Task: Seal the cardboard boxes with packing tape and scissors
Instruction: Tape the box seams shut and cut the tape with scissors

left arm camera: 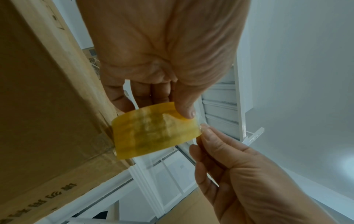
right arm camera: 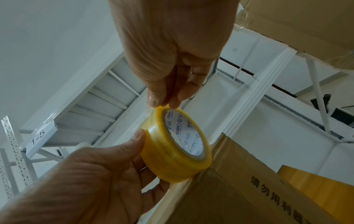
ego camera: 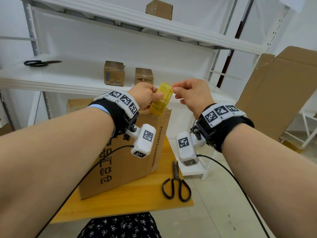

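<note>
the roll of yellow packing tape [ego camera: 161, 101] is held up in the air just above the top far corner of the big cardboard box [ego camera: 125, 157], which stands on the wooden table [ego camera: 137, 198]. the left hand [ego camera: 145, 97] grips the roll, thumb on its outer face and the other fingers [left arm camera: 141, 92] curled behind it. the right hand [ego camera: 190, 95] is at the roll's upper edge, thumb and forefinger pinching the loose end of the tape there; from the right wrist view that pinch sits right at the rim, beside the white printed core [right arm camera: 184, 134]. the roll's low edge looks to be very near the box's corner, though i can't tell whether it touches.

beside the box, on the table's right part, lie black scissors [ego camera: 176, 182], blades pointing away from the person. behind the box is a white shelf unit [ego camera: 68, 79] with two small cardboard boxes [ego camera: 114, 73] on the middle shelf, a second pair of scissors [ego camera: 40, 63] far to their left, and another small box [ego camera: 159, 9] on the shelf above. flattened cardboard [ego camera: 277, 93] leans to the right of the shelves.
</note>
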`<state>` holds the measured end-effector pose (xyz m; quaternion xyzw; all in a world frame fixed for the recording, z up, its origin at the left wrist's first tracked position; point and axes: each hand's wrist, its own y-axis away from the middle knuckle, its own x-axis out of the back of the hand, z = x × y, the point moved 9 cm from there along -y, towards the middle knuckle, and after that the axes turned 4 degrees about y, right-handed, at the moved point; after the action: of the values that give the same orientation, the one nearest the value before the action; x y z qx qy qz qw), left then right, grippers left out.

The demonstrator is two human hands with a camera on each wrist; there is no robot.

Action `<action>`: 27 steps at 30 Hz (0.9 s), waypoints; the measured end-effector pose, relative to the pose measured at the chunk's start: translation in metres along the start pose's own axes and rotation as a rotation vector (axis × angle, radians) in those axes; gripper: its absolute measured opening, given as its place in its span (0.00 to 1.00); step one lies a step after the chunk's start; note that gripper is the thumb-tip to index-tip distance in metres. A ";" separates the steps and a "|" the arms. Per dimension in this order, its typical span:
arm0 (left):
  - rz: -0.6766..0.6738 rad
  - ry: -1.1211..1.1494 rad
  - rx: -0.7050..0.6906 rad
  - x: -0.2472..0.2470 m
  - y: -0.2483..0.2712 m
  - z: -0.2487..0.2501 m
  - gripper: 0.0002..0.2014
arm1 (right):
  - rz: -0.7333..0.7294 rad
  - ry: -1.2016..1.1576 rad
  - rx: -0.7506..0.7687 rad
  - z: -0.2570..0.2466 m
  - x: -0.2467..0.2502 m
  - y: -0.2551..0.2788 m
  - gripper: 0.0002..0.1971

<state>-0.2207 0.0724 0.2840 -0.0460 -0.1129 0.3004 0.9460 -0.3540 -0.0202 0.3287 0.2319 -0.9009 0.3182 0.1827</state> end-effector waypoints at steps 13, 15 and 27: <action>0.032 -0.212 -0.075 -0.003 0.007 0.022 0.07 | 0.032 0.269 0.110 -0.017 0.001 -0.003 0.05; 0.067 -0.292 -0.102 -0.002 0.008 0.033 0.08 | 0.070 0.316 0.144 -0.021 0.002 -0.002 0.05; 0.159 -0.386 -0.138 0.009 0.007 0.063 0.10 | 0.103 0.020 0.139 -0.029 0.006 0.004 0.04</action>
<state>-0.2320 0.0844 0.3456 -0.0612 -0.3084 0.3689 0.8747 -0.3556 -0.0003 0.3510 0.1941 -0.8855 0.3913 0.1586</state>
